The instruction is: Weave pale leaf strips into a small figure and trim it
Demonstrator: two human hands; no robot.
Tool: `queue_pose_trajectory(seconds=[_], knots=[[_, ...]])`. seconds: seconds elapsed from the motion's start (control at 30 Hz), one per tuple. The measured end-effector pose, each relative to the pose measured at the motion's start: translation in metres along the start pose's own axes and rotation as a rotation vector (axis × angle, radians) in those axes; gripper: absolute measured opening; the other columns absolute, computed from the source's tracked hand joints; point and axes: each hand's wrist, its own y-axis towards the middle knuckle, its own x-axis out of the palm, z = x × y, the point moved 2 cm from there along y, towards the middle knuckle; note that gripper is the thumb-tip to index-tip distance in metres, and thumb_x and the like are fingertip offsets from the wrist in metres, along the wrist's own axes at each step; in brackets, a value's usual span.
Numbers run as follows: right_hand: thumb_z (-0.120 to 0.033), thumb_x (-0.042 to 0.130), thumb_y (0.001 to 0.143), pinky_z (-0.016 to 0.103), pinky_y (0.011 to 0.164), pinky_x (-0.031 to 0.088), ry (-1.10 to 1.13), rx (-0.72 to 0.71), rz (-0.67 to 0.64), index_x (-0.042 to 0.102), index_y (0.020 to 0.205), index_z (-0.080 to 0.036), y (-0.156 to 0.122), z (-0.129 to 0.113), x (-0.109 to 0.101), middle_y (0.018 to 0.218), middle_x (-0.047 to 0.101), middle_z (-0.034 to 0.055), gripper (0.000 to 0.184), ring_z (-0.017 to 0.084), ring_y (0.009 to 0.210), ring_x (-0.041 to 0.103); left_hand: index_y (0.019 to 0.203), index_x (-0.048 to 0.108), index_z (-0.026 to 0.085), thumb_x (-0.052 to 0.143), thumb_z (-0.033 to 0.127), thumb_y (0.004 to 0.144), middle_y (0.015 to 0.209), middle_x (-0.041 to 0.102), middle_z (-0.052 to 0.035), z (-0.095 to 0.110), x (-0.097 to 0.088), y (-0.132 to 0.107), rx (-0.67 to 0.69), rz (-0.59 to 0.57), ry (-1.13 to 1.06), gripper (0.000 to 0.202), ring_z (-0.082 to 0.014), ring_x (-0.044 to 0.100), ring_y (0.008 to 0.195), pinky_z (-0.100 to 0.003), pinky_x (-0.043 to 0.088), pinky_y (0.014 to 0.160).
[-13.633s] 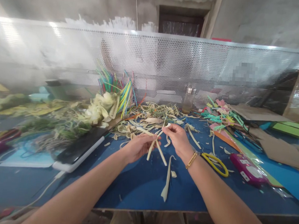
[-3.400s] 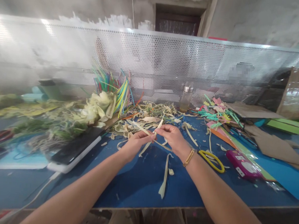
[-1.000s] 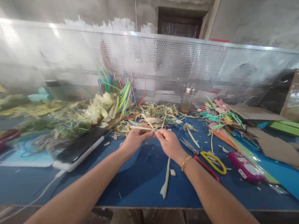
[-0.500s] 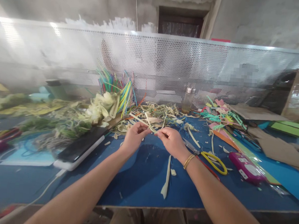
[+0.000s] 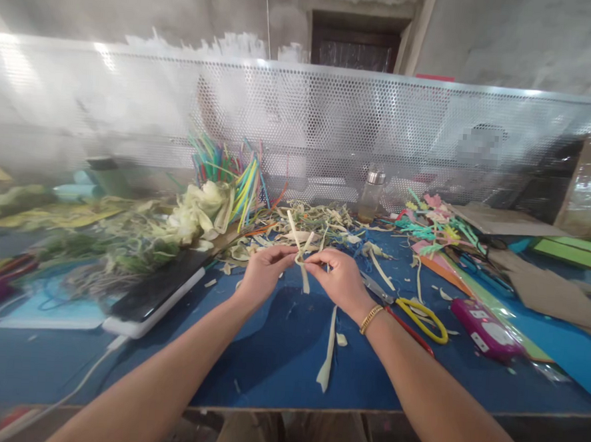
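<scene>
Between both hands, just above the blue table [image 5: 266,366], is a pale, flat plant-like strip [image 5: 294,229], folded or crossed so that its ends stick out up and down. My left hand [image 5: 268,267] pinches it from the left with thumb and forefinger. From the other side my right hand [image 5: 336,274], with a gold bracelet at the wrist, pinches it as well. Whether it is one strip or more, I cannot tell. Below the right hand lies another pale strip [image 5: 328,353] beside a small scrap [image 5: 341,340]. Scissors [image 5: 422,319] with yellow and red handles rest by the right wrist.
A pile of dry strips [image 5: 315,219] spreads behind my hands. To the left are a black-and-white device [image 5: 161,293] on a cable and pale husks [image 5: 206,209]. On the right are a purple device [image 5: 486,331] and coloured sheets. A glass bottle [image 5: 371,197] stands before the perforated panel [image 5: 348,127].
The strip that pointed up to the left has been bent round; one end now hangs below the fingers and a short end points up right. Both hands stay in nearly the same place.
</scene>
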Motion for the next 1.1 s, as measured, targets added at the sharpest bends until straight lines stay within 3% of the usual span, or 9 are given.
queue_pose_trajectory(seconds=[0.43,0.67,0.9,1.1], knots=[[-0.025,0.065,0.080,0.028,0.073,0.047,-0.001,0.038,0.065,0.070,0.075,-0.022,-0.001,-0.001,0.000,0.076,0.070,0.0020,0.008,0.016,0.074,0.062,0.088,0.075,0.018,0.076,0.031,0.070,0.082,0.071,-0.0035,0.004,0.006,-0.006,-0.086,-0.110,-0.103,0.023,-0.0161,0.059,0.077,-0.030,0.045,0.078],[-0.023,0.063,0.079,0.027,0.069,0.047,-0.018,0.053,0.095,0.067,0.071,-0.021,0.000,-0.002,-0.001,0.074,0.070,0.0022,0.008,0.016,0.072,0.062,0.093,0.072,0.018,0.084,0.026,0.057,0.087,0.071,-0.0022,0.003,0.009,-0.009,-0.117,-0.165,-0.178,0.039,-0.0158,0.062,0.078,-0.030,0.047,0.078],[-0.021,0.063,0.080,0.027,0.070,0.045,-0.043,-0.039,0.100,0.065,0.074,-0.021,-0.001,-0.005,0.001,0.074,0.069,0.0013,0.006,0.015,0.071,0.062,0.085,0.072,0.017,0.080,0.033,0.065,0.077,0.068,-0.0008,0.006,0.008,-0.009,-0.104,-0.107,-0.149,0.027,-0.0124,0.057,0.071,-0.024,0.043,0.069],[-0.023,0.062,0.086,0.033,0.084,0.037,-0.226,-0.209,0.093,0.066,0.081,-0.024,-0.002,-0.012,-0.003,0.082,0.070,-0.0004,0.007,0.017,0.083,0.061,0.078,0.069,0.016,0.080,0.027,0.066,0.066,0.063,0.0012,0.001,0.008,-0.010,-0.302,-0.133,-0.375,0.020,-0.0085,0.054,0.060,-0.020,0.041,0.059]])
